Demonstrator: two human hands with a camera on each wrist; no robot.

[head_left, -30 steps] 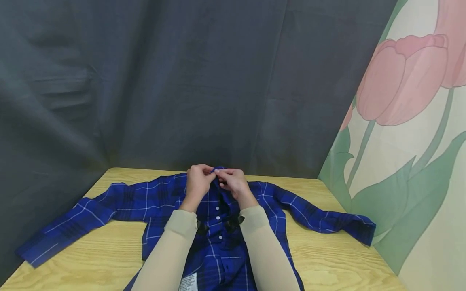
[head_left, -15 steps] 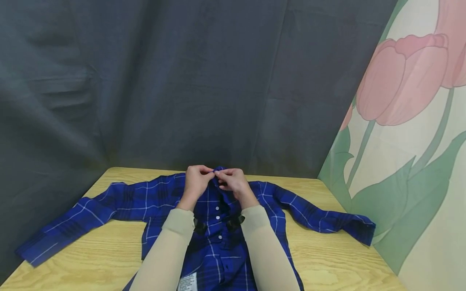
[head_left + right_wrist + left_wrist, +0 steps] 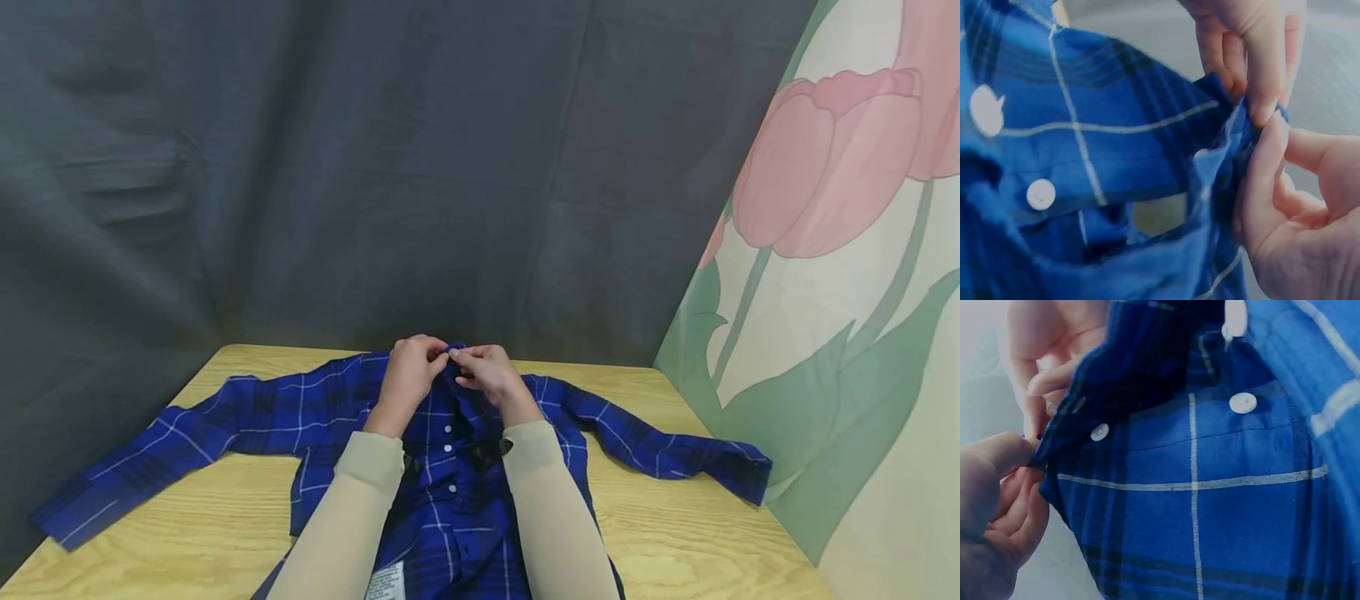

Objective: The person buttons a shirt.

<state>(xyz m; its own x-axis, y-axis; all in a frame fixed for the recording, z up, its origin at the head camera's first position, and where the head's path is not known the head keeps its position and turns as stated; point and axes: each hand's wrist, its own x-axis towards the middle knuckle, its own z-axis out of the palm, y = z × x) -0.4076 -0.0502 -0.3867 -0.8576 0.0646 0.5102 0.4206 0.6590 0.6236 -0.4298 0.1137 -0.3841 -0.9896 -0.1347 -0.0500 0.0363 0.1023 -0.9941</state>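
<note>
A blue plaid long-sleeved shirt point(image 3: 300, 412) lies spread out, its collar end at the far side. At the top of its front opening, my left hand point(image 3: 408, 379) pinches one edge of the cloth between thumb and fingers. Fingertips almost meeting it, my right hand point(image 3: 491, 379) pinches the other front edge. White buttons run down the front; one button point(image 3: 1243, 403) and a second button point(image 3: 1100, 432) show in the left wrist view. The right wrist view has the right hand's thumb and fingers on the folded edge point(image 3: 1235, 140). Whatever lies between the fingertips is hidden.
Beneath the shirt is a light wood-grain table point(image 3: 675, 533). A dark grey cloth point(image 3: 450, 183) hangs behind it, and a tulip-patterned panel point(image 3: 825, 292) stands on the right. Near the front, a white label point(image 3: 386, 582) shows on the shirt.
Both hands have shifted slightly to the right at the collar, and the right forearm has swung a little outward. They still pinch the shirt; the rest of it lies as before.
</note>
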